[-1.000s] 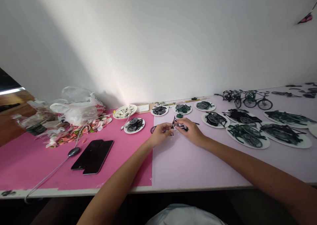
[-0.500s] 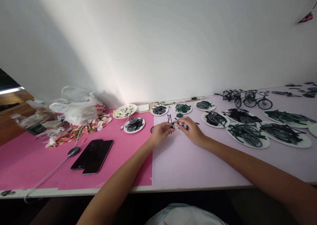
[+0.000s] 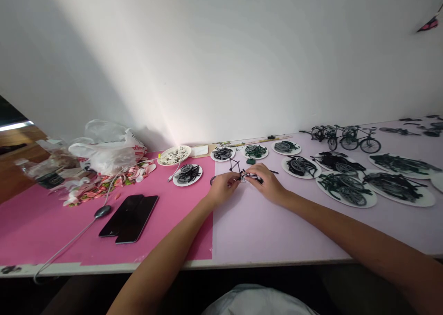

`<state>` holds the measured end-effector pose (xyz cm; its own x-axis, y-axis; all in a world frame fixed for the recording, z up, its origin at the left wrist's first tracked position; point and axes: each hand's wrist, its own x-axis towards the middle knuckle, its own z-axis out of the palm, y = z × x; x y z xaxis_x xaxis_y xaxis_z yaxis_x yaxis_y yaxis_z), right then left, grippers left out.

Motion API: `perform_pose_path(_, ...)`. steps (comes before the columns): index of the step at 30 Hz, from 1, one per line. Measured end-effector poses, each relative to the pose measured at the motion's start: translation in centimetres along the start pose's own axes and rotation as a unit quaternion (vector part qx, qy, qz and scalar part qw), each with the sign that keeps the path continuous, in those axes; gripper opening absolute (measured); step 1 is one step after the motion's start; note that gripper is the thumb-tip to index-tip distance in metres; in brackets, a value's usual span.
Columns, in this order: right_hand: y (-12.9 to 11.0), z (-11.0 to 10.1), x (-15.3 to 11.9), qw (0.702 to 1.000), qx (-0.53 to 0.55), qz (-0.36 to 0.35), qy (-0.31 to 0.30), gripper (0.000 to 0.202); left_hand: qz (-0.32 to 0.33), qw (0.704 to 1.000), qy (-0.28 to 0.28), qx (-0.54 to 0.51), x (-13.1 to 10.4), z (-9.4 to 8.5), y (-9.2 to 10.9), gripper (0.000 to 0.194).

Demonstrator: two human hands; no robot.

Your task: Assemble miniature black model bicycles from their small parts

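Both hands meet over the pale lilac part of the table. My left hand [image 3: 223, 186] is closed, its thumb and fingers pinching the lower end of a thin black model bicycle frame [image 3: 235, 165]. From the right, my right hand [image 3: 267, 182] is closed on small dark bicycle parts [image 3: 258, 178] at the same spot; their exact kind is hidden by the fingers. Part of a small wheel [image 3: 212, 180] shows beside my left hand. Just beyond my right hand lies a small dark green piece [image 3: 251, 161].
White plates of bicycle parts [image 3: 188, 182] [image 3: 346, 203] lie around the hands. Assembled model bicycles [image 3: 356, 139] stand at the back right. Two phones [image 3: 133, 220], a cable with a dark oval piece [image 3: 103, 211], a plastic bag [image 3: 109, 151] and pink petal-like pieces [image 3: 117, 184] occupy the left.
The black frame has turned in the fingers and shows more of its side. My left hand has tipped slightly; my right hand stays almost in place.
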<state>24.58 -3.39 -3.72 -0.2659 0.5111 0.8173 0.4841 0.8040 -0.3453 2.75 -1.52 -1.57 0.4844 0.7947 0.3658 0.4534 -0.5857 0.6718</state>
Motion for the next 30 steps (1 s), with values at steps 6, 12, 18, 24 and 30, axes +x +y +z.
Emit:
perform_pose_path(6, -0.3, -0.2, 0.3, 1.000, 0.001, -0.007, 0.000, 0.014, 0.000, 1.000, 0.005, 0.021, -0.1, 0.0, 0.1, 0.022)
perform_pose_path(12, -0.4, -0.3, 0.5, 0.999, -0.011, -0.028, -0.017, 0.012, 0.015, 1.000, 0.007, 0.003, -0.2, 0.2, 0.1, 0.019)
perform_pose_path(18, -0.8, -0.2, 0.7, 0.998, -0.017, -0.055, -0.010, 0.012, 0.044, 0.999, 0.009, -0.011, -0.5, 0.2, 0.5, 0.017)
perform_pose_path(24, -0.7, -0.1, 0.5, 0.997, -0.034, -0.072, -0.007, 0.016, 0.055, 0.998, 0.010, -0.025, -0.9, 0.2, 1.3, 0.026)
perform_pose_path(30, -0.6, 0.0, 0.3, 0.992, -0.060, -0.110, -0.009, 0.022, 0.032, 0.999, 0.012, -0.021, -0.8, 0.6, 1.5, 0.026)
